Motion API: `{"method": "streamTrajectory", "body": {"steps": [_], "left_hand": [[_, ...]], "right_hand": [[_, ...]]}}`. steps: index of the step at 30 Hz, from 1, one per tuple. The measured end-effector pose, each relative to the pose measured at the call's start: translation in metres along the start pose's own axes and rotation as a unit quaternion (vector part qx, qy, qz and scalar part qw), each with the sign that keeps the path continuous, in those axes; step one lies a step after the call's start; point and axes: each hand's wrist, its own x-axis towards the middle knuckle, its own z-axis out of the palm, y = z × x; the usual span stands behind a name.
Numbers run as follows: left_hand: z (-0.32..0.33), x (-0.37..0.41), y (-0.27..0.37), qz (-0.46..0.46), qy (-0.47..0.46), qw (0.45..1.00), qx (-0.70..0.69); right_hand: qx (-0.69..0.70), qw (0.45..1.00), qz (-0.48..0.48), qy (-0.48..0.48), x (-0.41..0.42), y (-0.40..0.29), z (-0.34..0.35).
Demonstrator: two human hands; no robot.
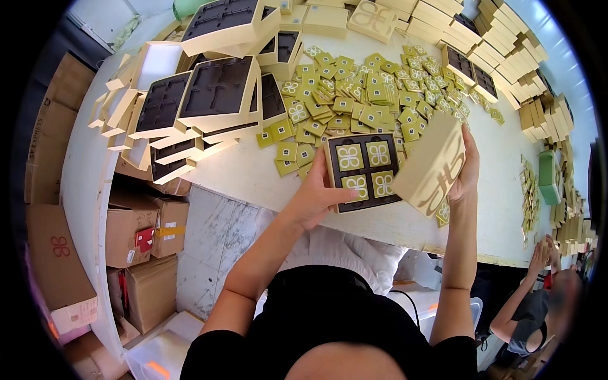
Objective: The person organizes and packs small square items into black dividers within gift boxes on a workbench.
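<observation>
My left hand (319, 195) grips the left side of a cream box base (332, 179), its thumb over the lower left square. Several green square packets with a white looped design, one of them a packet (378, 153) at the upper right, lie in the black insert (368, 205). My right hand (466, 164) holds a cream box lid (430, 164) by its right edge, tilted, close beside the base's right side. Just beyond both hands spreads a heap of green square packets (342, 104), some design side up, some showing a small dark label.
Stacked open boxes with black inserts (216, 88) stand at the left. Closed cream boxes (325, 20) line the back, with more stacks (503, 52) at the right. A green container (550, 178) stands far right, near a co-worker (532, 304). Cardboard cartons (130, 228) sit below the table.
</observation>
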Motion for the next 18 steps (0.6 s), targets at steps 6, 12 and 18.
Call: {"method": "streamTrajectory", "body": {"steps": [6,12,18], "left_hand": [[-0.001,0.001,-0.003,0.006,0.010,1.000,0.016],[-0.001,0.001,-0.002,0.024,-0.005,1.000,0.002],[-0.001,0.004,0.000,0.028,0.078,0.996,-0.046]], "right_hand": [[0.277,0.948,0.044,-0.154,-0.003,0.009,-0.061],[0.212,0.945,0.112,-0.223,0.003,0.007,-0.063],[-0.252,0.949,0.161,-0.102,-0.024,0.041,-0.012]]}}
